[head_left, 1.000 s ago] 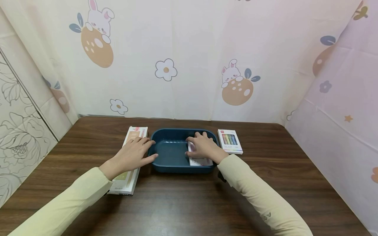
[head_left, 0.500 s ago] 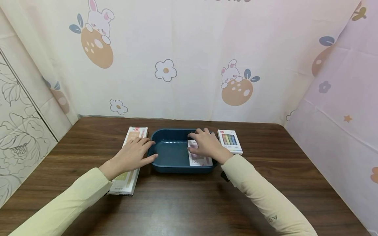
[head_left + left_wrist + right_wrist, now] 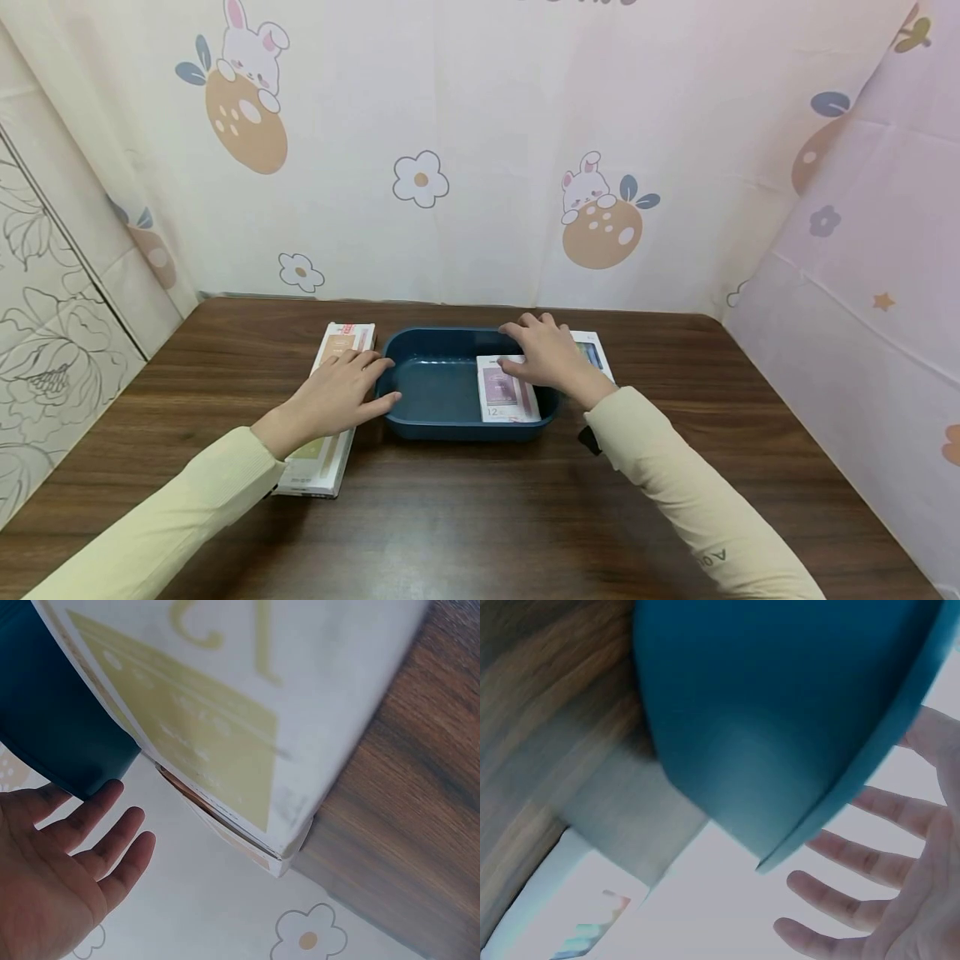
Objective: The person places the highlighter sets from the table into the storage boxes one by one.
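Blue tray (image 3: 435,392) on the counter (image 3: 420,517), long axis running left to right, parallel to the counter's far edge. Inside it, against the right end: one white box with a purple panel (image 3: 505,398), lying flat, long axis front to back, so crosswise to the tray, "12" print at its near end; far right corner hidden. Left hand (image 3: 333,396) at the tray's left end, fingers loosely spread, thumb apart, fingertips over the rim, nothing gripped; firm contact not certain. Right hand (image 3: 553,357) above the tray's right end, fingers spread and slightly bent, thumb over the purple-panelled box, hold on nothing seen; cannot tell whether it brushes the rim. Left of the tray, partly under the left hand: long white packaging (image 3: 321,462), green panel toward the near end, long axis front to back, far end slanting toward the tray; one box or two, cannot tell. Just right of the tray: small white crayon box (image 3: 597,357), flat, partly behind the right hand. Behind the tray, printed cloth (image 3: 487,233).
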`<control>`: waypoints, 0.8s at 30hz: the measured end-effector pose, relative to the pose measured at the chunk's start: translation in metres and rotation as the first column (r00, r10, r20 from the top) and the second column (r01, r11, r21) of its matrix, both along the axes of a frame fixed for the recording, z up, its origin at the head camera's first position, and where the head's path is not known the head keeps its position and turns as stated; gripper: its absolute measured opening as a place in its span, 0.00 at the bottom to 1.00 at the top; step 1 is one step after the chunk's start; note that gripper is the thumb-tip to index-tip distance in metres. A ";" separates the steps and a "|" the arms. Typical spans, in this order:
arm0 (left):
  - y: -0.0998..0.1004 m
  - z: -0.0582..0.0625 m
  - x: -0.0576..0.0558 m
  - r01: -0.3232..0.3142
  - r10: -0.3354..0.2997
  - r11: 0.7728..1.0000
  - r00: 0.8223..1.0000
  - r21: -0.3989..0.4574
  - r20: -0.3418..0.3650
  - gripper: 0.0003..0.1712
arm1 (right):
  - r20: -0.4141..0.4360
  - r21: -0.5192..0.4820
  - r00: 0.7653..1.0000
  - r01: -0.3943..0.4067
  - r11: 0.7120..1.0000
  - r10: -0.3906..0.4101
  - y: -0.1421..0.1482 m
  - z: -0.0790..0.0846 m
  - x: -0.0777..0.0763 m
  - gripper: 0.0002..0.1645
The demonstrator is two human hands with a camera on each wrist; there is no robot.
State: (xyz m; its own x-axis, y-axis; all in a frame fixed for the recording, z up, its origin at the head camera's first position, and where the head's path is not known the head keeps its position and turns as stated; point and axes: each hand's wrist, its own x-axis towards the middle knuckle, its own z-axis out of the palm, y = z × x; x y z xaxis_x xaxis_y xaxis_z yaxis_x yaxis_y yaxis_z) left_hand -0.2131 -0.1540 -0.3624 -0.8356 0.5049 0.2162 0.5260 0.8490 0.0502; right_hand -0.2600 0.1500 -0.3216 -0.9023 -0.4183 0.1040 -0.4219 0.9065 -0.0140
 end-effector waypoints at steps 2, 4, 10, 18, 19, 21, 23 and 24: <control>0.000 0.000 0.000 0.000 0.000 1.000 1.000 0.001 -0.003 0.35 | -0.001 -0.005 1.000 0.008 1.000 -0.008 0.005 0.001 -0.001 0.31; 0.000 0.000 0.000 0.003 -0.003 1.000 1.000 0.002 -0.009 0.35 | 0.001 -0.014 1.000 0.017 1.000 -0.017 0.010 0.002 -0.002 0.31; 0.000 -0.002 0.000 0.014 -0.013 1.000 0.999 0.015 -0.030 0.34 | 0.001 -0.046 0.999 0.034 0.998 -0.034 0.026 0.005 -0.004 0.29; -0.001 -0.001 0.000 0.003 -0.002 1.000 1.000 0.008 -0.011 0.35 | 0.007 -0.073 0.996 0.085 0.994 -0.085 0.049 0.005 -0.007 0.29; -0.001 -0.001 0.000 0.003 -0.003 1.000 1.000 0.008 -0.009 0.35 | 0.011 -0.076 0.996 0.094 0.993 -0.093 0.052 0.005 -0.008 0.29; -0.001 -0.001 0.000 0.003 -0.003 1.000 1.000 0.007 -0.007 0.35 | 0.017 -0.080 0.994 0.109 0.991 -0.108 0.057 0.003 -0.010 0.29; -0.001 0.000 0.000 0.002 -0.002 1.000 1.000 0.007 -0.004 0.35 | 0.023 -0.082 0.993 0.120 0.989 -0.119 0.062 0.002 -0.012 0.29; -0.001 0.000 0.000 0.001 -0.001 1.000 1.000 0.007 -0.002 0.35 | 0.025 -0.083 0.992 0.124 0.989 -0.123 0.064 0.001 -0.013 0.29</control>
State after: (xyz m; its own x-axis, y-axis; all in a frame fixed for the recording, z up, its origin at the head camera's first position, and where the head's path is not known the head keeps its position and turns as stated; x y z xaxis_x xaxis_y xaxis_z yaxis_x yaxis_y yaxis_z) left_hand -0.2130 -0.1546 -0.3627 -0.8348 0.5040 0.2216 0.5268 0.8482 0.0555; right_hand -0.2727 0.2140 -0.3210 -0.9488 -0.2941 0.1156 -0.3057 0.9469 -0.0997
